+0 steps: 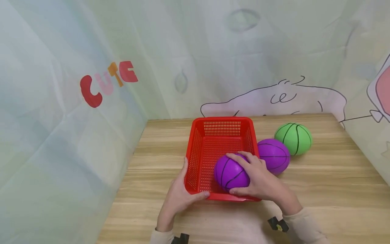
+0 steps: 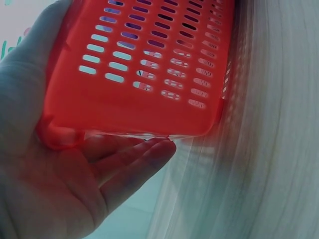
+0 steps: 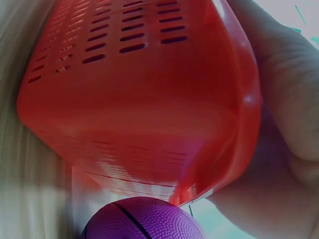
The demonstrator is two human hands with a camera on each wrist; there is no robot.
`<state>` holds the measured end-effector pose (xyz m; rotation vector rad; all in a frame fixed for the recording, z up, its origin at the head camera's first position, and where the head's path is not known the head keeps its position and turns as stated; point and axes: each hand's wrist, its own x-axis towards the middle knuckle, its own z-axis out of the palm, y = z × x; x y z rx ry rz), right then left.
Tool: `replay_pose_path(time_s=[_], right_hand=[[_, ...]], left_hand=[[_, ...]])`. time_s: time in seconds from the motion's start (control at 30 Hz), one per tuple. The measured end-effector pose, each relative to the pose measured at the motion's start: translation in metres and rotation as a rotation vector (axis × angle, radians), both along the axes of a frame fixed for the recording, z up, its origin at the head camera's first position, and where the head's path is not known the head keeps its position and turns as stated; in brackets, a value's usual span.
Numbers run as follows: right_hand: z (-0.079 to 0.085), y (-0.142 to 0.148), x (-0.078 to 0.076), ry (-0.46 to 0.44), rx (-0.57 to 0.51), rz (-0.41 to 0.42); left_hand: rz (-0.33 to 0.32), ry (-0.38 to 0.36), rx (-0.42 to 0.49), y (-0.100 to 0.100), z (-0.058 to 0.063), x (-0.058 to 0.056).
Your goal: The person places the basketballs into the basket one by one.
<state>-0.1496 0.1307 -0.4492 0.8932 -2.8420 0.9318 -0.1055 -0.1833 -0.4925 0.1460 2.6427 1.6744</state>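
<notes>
A red plastic basket (image 1: 225, 118) with slotted walls stands on the wooden table. At its near left corner my left hand (image 1: 179, 195) grips it, thumb over the near rim and fingers along the outer left side. The left wrist view shows that hand (image 2: 55, 189) around the basket corner (image 2: 139, 109). My right hand (image 1: 259, 176) holds a purple ball (image 1: 228, 173) with black lines inside the basket's near right part; whether the ball touches the bottom is unclear. Another purple ball (image 1: 274, 156) sits outside, against the right wall, also low in the right wrist view.
A green ball (image 1: 294, 139) with black lines lies on the table (image 1: 329, 176), behind and right of the outer purple ball. Printed cloth walls (image 1: 170, 51) close off the back and both sides, with the lettering CUTE (image 1: 91, 96) at left.
</notes>
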Motion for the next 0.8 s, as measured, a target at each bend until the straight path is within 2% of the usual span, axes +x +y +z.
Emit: replay_pose_path(time_s=[0.4, 0.8], right_hand=[[0.001, 0.001, -0.002, 0.023, 0.012, 0.038], [0.013, 0.008, -0.004, 0.04, -0.019, 0.039]], left_hand=[[0.007, 0.009, -0.02, 0.001, -0.001, 0.0], [-0.023, 0.011, 0.037, 0.003, 0.0, -0.002]])
